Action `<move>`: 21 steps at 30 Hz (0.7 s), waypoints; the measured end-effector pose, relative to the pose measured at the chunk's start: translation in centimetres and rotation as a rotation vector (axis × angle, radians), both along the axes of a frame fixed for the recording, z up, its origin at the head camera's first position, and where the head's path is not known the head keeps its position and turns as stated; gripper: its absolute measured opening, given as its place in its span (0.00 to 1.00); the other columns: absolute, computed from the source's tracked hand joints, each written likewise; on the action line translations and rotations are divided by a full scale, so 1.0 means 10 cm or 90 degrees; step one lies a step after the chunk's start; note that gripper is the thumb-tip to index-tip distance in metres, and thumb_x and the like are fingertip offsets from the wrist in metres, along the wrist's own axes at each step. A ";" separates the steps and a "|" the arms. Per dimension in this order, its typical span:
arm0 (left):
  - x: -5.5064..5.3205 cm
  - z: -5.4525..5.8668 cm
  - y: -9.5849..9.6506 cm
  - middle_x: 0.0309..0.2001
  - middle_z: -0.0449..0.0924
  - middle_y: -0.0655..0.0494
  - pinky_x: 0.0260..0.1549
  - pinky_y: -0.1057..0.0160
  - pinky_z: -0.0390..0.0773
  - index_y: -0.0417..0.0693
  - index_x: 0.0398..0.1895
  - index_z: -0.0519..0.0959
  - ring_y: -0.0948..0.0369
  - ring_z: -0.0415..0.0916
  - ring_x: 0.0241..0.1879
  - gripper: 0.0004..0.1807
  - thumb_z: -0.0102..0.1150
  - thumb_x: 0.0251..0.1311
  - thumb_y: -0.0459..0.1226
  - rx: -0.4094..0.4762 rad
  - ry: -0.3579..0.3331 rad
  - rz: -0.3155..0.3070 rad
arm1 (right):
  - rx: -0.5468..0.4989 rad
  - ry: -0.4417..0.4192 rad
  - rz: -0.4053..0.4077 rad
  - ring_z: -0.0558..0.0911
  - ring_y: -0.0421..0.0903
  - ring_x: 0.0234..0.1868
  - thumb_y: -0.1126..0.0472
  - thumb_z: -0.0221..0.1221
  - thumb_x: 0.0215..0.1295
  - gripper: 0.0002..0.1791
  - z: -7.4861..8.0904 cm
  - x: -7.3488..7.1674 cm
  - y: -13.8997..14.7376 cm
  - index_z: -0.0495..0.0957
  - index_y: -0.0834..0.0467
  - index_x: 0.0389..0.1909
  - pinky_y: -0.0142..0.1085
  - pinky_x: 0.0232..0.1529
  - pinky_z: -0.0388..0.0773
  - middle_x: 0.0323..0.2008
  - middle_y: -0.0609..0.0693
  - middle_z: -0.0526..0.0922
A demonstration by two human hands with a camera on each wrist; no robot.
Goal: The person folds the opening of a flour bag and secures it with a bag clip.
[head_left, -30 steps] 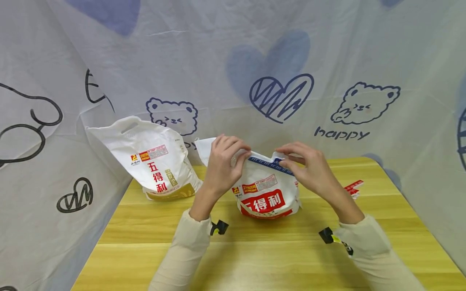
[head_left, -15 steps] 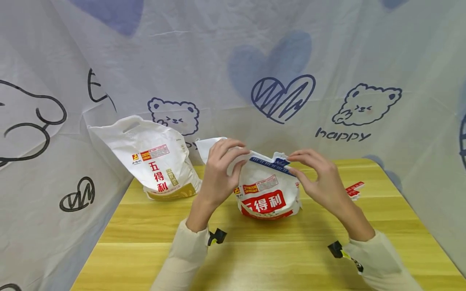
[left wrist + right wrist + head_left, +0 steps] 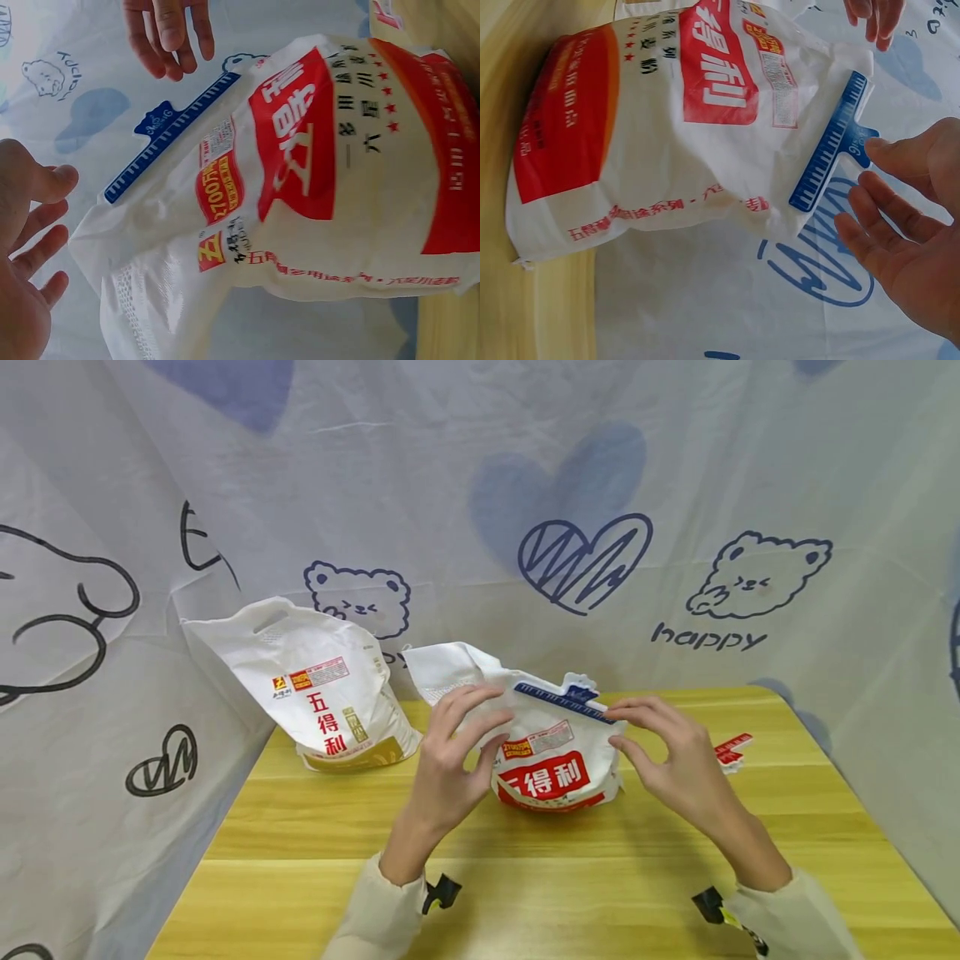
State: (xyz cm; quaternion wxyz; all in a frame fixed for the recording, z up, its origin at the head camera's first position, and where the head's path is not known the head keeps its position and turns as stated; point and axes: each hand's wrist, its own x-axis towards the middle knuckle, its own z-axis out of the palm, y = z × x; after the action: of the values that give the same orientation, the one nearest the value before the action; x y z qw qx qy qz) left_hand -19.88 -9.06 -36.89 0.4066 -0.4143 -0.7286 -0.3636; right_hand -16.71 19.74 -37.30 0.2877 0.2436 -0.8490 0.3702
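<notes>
Red-label bag (image 3: 553, 777) stands on the desk (image 3: 540, 893); blue clip (image 3: 564, 703) fastened along the bag's top edge; left hand (image 3: 447, 768) just beside the bag on its left, grip spread, thumb apart from loosely bent fingers; right hand (image 3: 681, 756) near the bag's upper right, grip likewise spread; gold-label bag (image 3: 318, 689) left of the red-label bag; red clip (image 3: 731, 752) lies right of the red-label bag; printed cloth (image 3: 442, 485) behind the red-label bag.

a creased grey-white fabric sheet (image 3: 420, 560) hangs behind and at both sides, printed with navy outlined bears (image 3: 759, 578), scribbled hearts (image 3: 585, 564) and solid pale-blue hearts (image 3: 562, 493). before it lies a yellow wood-grained surface (image 3: 277, 843) with a rounded far right corner, under soft light.
</notes>
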 end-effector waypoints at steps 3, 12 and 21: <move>0.02 -0.07 0.00 0.58 0.81 0.45 0.66 0.48 0.69 0.43 0.48 0.85 0.45 0.73 0.61 0.19 0.72 0.52 0.24 0.002 -0.003 -0.003 | -0.001 -0.007 -0.010 0.83 0.49 0.54 0.76 0.72 0.55 0.21 -0.04 0.04 0.02 0.85 0.58 0.50 0.21 0.60 0.68 0.51 0.48 0.85; 0.08 -0.33 0.01 0.57 0.81 0.45 0.64 0.48 0.70 0.42 0.48 0.84 0.47 0.74 0.61 0.19 0.73 0.51 0.24 -0.018 -0.043 -0.020 | 0.006 -0.023 -0.024 0.82 0.50 0.56 0.75 0.73 0.54 0.24 -0.17 0.13 0.06 0.85 0.54 0.51 0.19 0.62 0.66 0.53 0.47 0.84; 0.13 -0.57 0.08 0.56 0.82 0.47 0.62 0.51 0.72 0.43 0.47 0.85 0.50 0.75 0.59 0.19 0.74 0.50 0.25 -0.079 -0.049 -0.006 | 0.005 -0.025 0.004 0.82 0.50 0.55 0.76 0.74 0.52 0.25 -0.39 0.19 0.03 0.86 0.54 0.50 0.20 0.62 0.67 0.53 0.48 0.84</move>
State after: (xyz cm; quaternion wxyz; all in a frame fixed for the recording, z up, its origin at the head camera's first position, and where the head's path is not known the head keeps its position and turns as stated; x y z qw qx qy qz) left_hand -18.61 -8.21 -42.62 0.3498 -0.4282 -0.7628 -0.3351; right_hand -14.82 20.08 -41.21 0.2687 0.2404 -0.8551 0.3725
